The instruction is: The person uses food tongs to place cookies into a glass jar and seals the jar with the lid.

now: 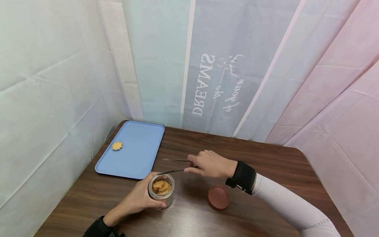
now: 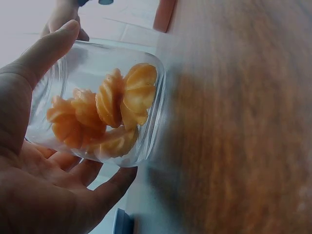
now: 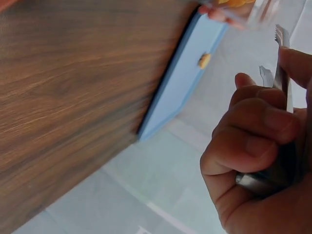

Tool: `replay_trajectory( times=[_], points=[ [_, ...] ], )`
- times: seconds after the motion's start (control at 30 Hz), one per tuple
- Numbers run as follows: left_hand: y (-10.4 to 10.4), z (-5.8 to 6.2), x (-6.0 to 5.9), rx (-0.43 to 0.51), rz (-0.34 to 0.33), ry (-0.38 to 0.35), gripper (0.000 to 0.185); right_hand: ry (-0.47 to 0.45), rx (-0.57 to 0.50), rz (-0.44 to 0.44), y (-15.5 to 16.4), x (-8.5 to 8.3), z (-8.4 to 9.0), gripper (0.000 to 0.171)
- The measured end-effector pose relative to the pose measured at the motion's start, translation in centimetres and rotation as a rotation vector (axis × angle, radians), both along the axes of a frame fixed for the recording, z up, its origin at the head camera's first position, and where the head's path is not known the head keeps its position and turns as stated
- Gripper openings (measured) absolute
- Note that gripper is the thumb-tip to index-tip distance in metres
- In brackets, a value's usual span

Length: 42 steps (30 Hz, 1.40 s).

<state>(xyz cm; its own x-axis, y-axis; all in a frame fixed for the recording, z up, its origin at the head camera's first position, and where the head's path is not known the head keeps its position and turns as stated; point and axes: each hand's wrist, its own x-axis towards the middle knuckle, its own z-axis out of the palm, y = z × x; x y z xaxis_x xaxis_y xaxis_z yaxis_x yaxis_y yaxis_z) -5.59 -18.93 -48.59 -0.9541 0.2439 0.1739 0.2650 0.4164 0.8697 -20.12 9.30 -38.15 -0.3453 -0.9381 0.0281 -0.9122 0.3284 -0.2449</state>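
Left hand: your left hand (image 1: 139,199) is wrapped round the jar (image 1: 161,190), thumb on one side and fingers curled under the other, as the left wrist view shows
Jar: clear glass, open at the top, standing on the surface (image 1: 266,164) near its front edge, just in front of the tray (image 1: 139,154); it may be tipped a little, but you cannot tell for sure
Biscuits: several orange, ridged biscuits (image 2: 105,114) lie heaped inside the jar, some on edge against the glass
Right hand: your right hand (image 1: 211,163) grips the metal tongs (image 1: 171,171), fingers curled round the handle end
Tongs: the two arms are spread, with nothing between the toothed tips; the nearer tip sits just above the jar's rim, the other arm points toward the tray
Lid: a brown round lid (image 1: 218,197) lies flat on the surface to the right of the jar, below your right wrist, apart from both hands
Tray: blue, flat on the far left corner of the surface; one biscuit (image 1: 116,145) lies on its left part, well apart from the jar
Backdrop: pale cloth with mirrored lettering hangs behind the surface
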Motion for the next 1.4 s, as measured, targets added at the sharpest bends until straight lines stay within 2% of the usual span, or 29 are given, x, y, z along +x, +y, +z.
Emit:
replay_trajectory(
  times=[0.27,0.57,0.77,1.0,1.23,1.4],
  points=[
    [-0.1,0.1,0.2,0.027,-0.005,-0.009,0.086,-0.006,0.020,-0.097,-2.9,-3.0,-1.7,0.033],
    [0.0,0.2,0.2,0.037,-0.003,-0.045,0.088,0.021,0.033,-0.167,-6.8,-5.2,-3.4,0.037],
    [0.1,0.4,0.1,0.029,-0.009,-0.019,0.087,0.018,0.084,-0.184,-9.3,-6.0,-4.0,0.042],
    [0.2,0.3,0.0,0.029,-0.019,-0.012,0.087,0.019,0.102,-0.202,-11.8,-6.8,-4.8,0.038],
    [0.1,0.4,-0.1,0.058,-0.020,-0.039,0.087,0.061,0.107,-0.193,-14.9,-7.3,-4.5,0.039],
    [0.1,0.2,0.0,0.052,-0.030,-0.045,0.087,0.043,0.144,-0.197,-16.5,-7.2,-4.3,0.042]
  ],
)
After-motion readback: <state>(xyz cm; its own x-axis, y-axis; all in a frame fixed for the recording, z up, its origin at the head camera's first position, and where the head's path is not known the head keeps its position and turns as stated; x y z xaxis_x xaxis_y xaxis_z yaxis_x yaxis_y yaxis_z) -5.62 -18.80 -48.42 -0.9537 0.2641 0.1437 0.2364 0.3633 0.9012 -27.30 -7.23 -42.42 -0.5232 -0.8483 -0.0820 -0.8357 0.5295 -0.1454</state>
